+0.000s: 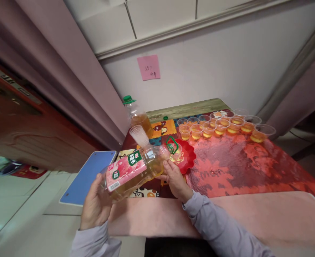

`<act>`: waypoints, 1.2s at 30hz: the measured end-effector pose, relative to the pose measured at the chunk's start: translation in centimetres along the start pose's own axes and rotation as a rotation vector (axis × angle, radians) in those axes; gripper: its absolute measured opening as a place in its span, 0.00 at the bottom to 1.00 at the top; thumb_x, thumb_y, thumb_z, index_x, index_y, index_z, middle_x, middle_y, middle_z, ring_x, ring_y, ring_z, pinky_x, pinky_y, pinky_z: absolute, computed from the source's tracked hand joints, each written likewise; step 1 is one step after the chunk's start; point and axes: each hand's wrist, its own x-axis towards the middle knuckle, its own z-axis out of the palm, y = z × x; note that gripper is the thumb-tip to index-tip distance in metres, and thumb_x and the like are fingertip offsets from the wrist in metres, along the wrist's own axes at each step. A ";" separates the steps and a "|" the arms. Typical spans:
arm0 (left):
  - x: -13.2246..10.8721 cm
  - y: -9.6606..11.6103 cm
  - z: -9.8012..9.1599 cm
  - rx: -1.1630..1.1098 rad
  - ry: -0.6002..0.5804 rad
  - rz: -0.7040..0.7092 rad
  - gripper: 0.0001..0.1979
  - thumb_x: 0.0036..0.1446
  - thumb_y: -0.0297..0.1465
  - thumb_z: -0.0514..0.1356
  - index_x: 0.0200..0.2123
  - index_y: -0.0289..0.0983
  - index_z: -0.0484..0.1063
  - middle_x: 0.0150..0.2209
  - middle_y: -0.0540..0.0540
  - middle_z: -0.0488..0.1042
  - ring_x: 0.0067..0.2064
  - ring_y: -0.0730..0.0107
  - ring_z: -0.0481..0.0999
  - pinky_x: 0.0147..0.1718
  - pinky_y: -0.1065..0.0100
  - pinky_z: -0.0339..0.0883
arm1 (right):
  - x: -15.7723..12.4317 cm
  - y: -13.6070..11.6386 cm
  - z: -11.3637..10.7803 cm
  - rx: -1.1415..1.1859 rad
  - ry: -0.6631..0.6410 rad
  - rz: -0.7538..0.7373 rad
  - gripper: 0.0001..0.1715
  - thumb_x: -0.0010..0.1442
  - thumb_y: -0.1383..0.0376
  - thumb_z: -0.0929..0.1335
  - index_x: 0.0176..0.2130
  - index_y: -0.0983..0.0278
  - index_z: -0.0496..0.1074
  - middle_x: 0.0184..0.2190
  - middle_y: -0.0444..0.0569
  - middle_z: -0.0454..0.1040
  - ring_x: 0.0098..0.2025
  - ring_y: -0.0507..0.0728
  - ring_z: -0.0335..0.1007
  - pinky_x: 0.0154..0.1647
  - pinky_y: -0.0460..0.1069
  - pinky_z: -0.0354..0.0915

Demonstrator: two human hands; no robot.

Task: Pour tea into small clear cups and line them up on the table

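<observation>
My left hand (94,205) grips the base of a large clear bottle (132,169) with a pink label and amber liquid, tipped on its side with the neck toward a small clear cup (176,149). That cup stands on a red plate (189,157). My right hand (174,178) is closed on the bottle's neck, right beside the plate. The bottle's green handle ring (172,144) hangs at the mouth above the cup.
Several small cups of amber liquid (221,126) stand in rows at the table's far side. A second bottle with a green cap (136,114) and a stack of empty cups (140,135) stand at the far left. A loose green cap (165,117) and a blue board (89,180) lie nearby.
</observation>
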 end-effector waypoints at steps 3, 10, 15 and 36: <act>0.2 0.0 0.0 -0.030 -0.028 -0.009 0.25 0.58 0.44 0.71 0.54 0.36 0.83 0.48 0.36 0.87 0.58 0.34 0.82 0.53 0.44 0.81 | 0.0 0.0 0.0 0.011 -0.012 -0.006 0.36 0.64 0.41 0.74 0.65 0.52 0.73 0.63 0.48 0.78 0.61 0.63 0.78 0.50 0.58 0.83; -0.2 0.1 0.8 -0.033 0.004 0.040 0.24 0.57 0.41 0.71 0.54 0.34 0.83 0.50 0.36 0.87 0.58 0.36 0.83 0.54 0.47 0.81 | 0.2 0.3 -0.2 -0.007 -0.019 -0.010 0.36 0.64 0.40 0.73 0.63 0.53 0.75 0.63 0.48 0.78 0.61 0.63 0.78 0.49 0.57 0.83; -0.4 0.3 0.8 0.008 0.000 0.007 0.24 0.58 0.41 0.71 0.54 0.36 0.82 0.48 0.39 0.88 0.54 0.39 0.85 0.52 0.48 0.82 | 0.4 0.6 -0.3 -0.001 -0.007 -0.009 0.34 0.64 0.40 0.74 0.60 0.54 0.76 0.62 0.49 0.79 0.59 0.63 0.79 0.48 0.56 0.83; -0.9 0.3 1.2 0.019 0.010 0.020 0.22 0.61 0.41 0.68 0.54 0.35 0.82 0.48 0.38 0.87 0.54 0.40 0.85 0.51 0.49 0.82 | 0.5 0.5 -0.4 0.008 -0.015 -0.012 0.32 0.65 0.41 0.74 0.60 0.53 0.77 0.61 0.48 0.79 0.58 0.61 0.79 0.46 0.53 0.82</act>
